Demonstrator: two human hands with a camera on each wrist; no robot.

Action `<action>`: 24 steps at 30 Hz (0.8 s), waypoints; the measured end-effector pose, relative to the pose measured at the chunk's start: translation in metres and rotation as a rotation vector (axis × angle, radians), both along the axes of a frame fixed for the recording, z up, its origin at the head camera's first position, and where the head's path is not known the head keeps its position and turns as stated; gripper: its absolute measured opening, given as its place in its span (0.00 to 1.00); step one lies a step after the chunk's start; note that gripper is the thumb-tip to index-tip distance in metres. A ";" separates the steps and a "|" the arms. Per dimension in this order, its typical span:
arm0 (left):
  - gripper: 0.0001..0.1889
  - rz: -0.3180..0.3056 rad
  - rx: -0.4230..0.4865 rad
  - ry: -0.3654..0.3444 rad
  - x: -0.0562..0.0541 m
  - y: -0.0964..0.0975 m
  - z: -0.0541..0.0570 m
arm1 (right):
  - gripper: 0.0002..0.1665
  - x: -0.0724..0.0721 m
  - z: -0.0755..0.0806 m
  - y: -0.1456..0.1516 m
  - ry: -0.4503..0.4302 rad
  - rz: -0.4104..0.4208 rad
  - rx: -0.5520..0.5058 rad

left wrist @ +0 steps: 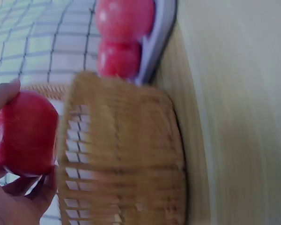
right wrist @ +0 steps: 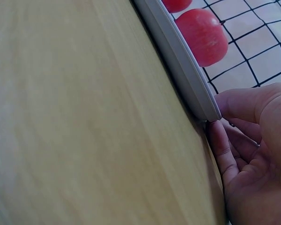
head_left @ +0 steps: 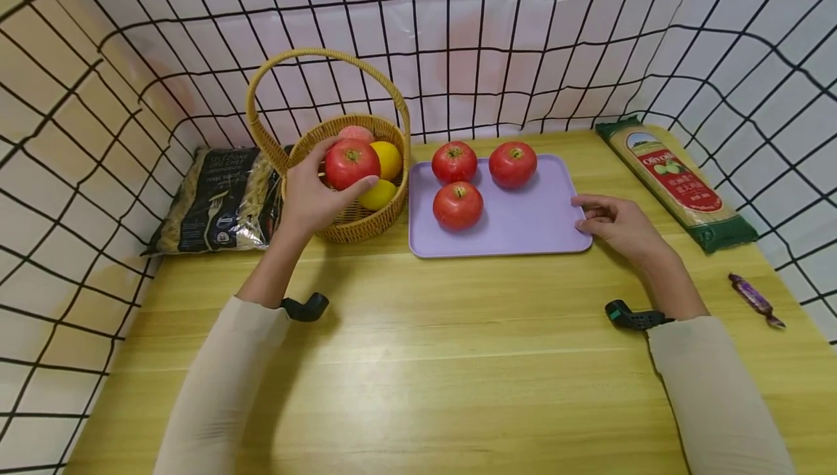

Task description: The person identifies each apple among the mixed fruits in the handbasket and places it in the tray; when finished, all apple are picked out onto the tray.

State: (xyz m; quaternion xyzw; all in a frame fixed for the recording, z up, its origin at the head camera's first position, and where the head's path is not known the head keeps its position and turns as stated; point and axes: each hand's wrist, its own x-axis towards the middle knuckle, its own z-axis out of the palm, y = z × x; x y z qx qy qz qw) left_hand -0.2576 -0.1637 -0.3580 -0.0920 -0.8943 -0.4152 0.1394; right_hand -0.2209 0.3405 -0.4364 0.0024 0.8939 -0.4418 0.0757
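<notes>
My left hand (head_left: 315, 195) grips a red tomato (head_left: 353, 163) above the wicker basket (head_left: 356, 230), thumb on one side and fingers on the other. In the left wrist view this tomato (left wrist: 27, 133) is up at the basket's rim. Inside the basket lie a yellow lemon (head_left: 378, 195), another yellow fruit (head_left: 389, 159) and a pinkish round fruit (head_left: 356, 134). My right hand (head_left: 621, 226) pinches the right edge of the lilac tray (head_left: 523, 224). On the tray's left and middle sit three tomatoes, one in front (head_left: 458, 206) and two behind.
A black pasta bag (head_left: 219, 203) lies left of the basket, whose tall handle (head_left: 327, 54) arches over it. To the right are a long noodle packet (head_left: 676, 181) and a purple wrapped candy (head_left: 756, 299). A grid-patterned sheet (head_left: 497, 39) stands behind the wooden table (head_left: 418, 373).
</notes>
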 end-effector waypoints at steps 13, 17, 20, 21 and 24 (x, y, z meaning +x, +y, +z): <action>0.40 -0.190 0.091 -0.012 0.027 0.063 0.010 | 0.30 0.000 0.001 -0.001 -0.020 -0.007 0.001; 0.41 -0.242 0.104 -0.029 0.029 0.087 0.010 | 0.30 -0.001 0.001 0.000 -0.016 -0.008 0.008; 0.41 -0.291 0.125 -0.036 0.029 0.106 0.009 | 0.30 -0.001 0.000 0.002 -0.002 -0.001 0.005; 0.41 -0.302 0.126 -0.037 0.029 0.112 0.009 | 0.30 -0.002 -0.001 0.002 0.003 -0.001 0.001; 0.41 -0.324 0.114 -0.027 0.028 0.129 0.005 | 0.31 -0.002 -0.002 0.002 0.015 0.012 -0.010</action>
